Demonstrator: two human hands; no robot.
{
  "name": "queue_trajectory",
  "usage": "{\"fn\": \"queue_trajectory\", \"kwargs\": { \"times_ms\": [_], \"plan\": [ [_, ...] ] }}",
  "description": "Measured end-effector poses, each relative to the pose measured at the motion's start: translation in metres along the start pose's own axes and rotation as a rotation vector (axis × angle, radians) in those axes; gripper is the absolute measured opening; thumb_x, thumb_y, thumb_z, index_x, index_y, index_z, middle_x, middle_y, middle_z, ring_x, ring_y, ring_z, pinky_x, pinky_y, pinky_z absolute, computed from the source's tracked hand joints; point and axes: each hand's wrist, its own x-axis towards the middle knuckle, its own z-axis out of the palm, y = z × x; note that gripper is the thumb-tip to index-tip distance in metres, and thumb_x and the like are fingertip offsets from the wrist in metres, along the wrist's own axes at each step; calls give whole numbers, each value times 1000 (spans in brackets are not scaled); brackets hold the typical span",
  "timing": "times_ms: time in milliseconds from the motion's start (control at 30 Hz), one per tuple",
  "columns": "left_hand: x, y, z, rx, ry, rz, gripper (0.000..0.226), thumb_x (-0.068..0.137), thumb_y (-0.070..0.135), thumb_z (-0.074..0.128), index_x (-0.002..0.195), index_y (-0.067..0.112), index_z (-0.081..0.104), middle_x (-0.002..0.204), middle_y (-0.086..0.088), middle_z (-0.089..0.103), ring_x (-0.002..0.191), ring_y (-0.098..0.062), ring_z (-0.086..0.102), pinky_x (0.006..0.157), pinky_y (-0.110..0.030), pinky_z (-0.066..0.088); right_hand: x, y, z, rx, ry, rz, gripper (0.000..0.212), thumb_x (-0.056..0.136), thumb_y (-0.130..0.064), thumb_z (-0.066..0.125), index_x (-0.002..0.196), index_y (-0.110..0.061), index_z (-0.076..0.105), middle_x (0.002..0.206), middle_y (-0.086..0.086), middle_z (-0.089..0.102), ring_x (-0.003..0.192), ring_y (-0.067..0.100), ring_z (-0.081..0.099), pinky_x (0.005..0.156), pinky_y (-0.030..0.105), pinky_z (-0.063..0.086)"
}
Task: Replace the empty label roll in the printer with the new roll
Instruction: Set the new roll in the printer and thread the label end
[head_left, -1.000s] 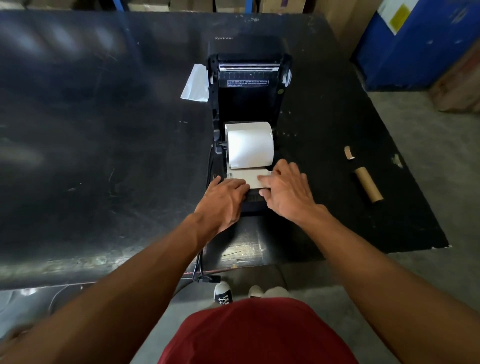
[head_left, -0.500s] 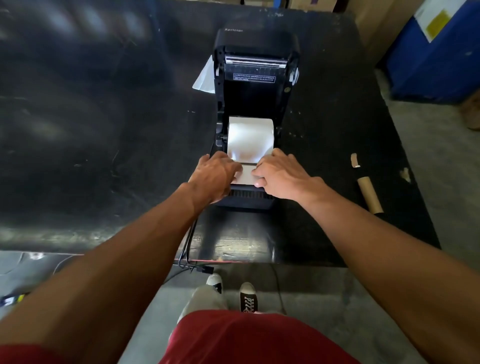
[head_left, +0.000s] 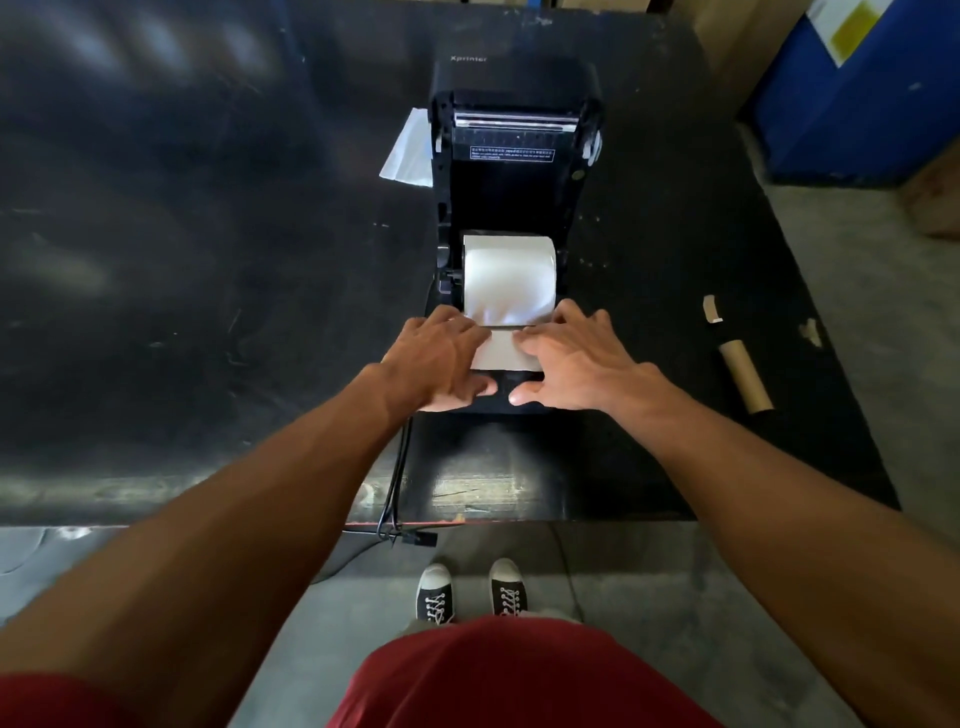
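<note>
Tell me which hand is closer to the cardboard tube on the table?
Right. The right hand is left of the cardboard tube; the left hand is farther left.

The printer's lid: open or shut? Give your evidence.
Open. The lid stands tilted back, exposing the white label roll seated inside.

The brand name "Xprinter" is printed in small pale letters on the raised lid of the black printer (head_left: 514, 78), near its far left corner. Inside the lid, a black sticker (head_left: 512, 154) is set with two lines of white print, too small to be read. A white and yellow sheet (head_left: 844, 26) on the blue container (head_left: 857, 114) cannot be read.
</note>
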Motion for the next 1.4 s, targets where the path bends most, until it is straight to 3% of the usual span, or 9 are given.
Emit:
{"fn": "queue_trajectory", "kwargs": {
  "times_ms": [67,300,467,600,733,933,1100,1233,1400],
  "plan": [
    [-1,-3,0,18,0,31,72,86,56,63,145,20,46,149,-2,46,139,-25,32,111,-46,33,-2,-1,0,-4,1,8,62,74,-67,67,122,-29,62,123,-3,59,111,20,36,89,47,36],
    [-16,3,13,73,121,122,43,96,46,52,129,19,62,153,-6,42,147,-26,24,119,-50,19,-13,-6,3,23,49,4,38,84,-54,67,113,-29,69,112,-3,66,108,21,41,88,44,35],
    [-45,25,38,32,253,24,44,103,25,44,143,8,49,150,-12,47,143,-28,37,121,-47,19,-29,-17,17,3,122,14,36,95,-39,59,126,-22,60,132,-3,61,125,24,41,102,48,33],
    [-64,30,50,-45,398,-3,54,72,-4,74,125,3,67,130,-16,66,120,-34,63,102,-52,46,-43,-23,35,7,181,63,47,102,-29,50,146,-19,42,151,-2,47,129,25,38,100,46,32],
    [-61,39,48,-102,554,-77,37,62,-6,79,97,8,78,107,-12,76,94,-33,72,80,-43,55,-47,-27,43,66,230,113,46,102,-26,51,147,-21,43,151,-6,48,121,25,42,93,42,36],
    [-55,41,50,-189,549,-140,19,72,1,80,88,12,78,102,-7,76,94,-32,70,79,-41,53,-50,-27,43,199,338,99,30,95,-8,62,123,-14,69,132,2,67,109,33,56,86,45,44],
    [-56,44,49,-155,501,-103,32,86,19,70,117,13,65,125,-9,65,114,-30,62,95,-43,48,-58,-24,44,270,389,26,27,89,4,65,114,-4,73,127,11,69,101,39,63,85,49,51],
    [-59,46,45,-128,464,-37,34,76,3,76,108,12,70,112,-10,70,101,-33,65,89,-44,50,-65,-21,46,341,428,-49,28,83,12,68,110,5,73,117,23,71,103,42,68,89,53,56],
    [-66,48,42,-124,421,2,33,72,-1,79,103,10,74,100,-11,72,91,-34,66,80,-44,54,-70,-22,49,347,434,-66,26,84,12,67,110,7,72,116,25,71,109,42,66,96,53,54]
  ]
}}
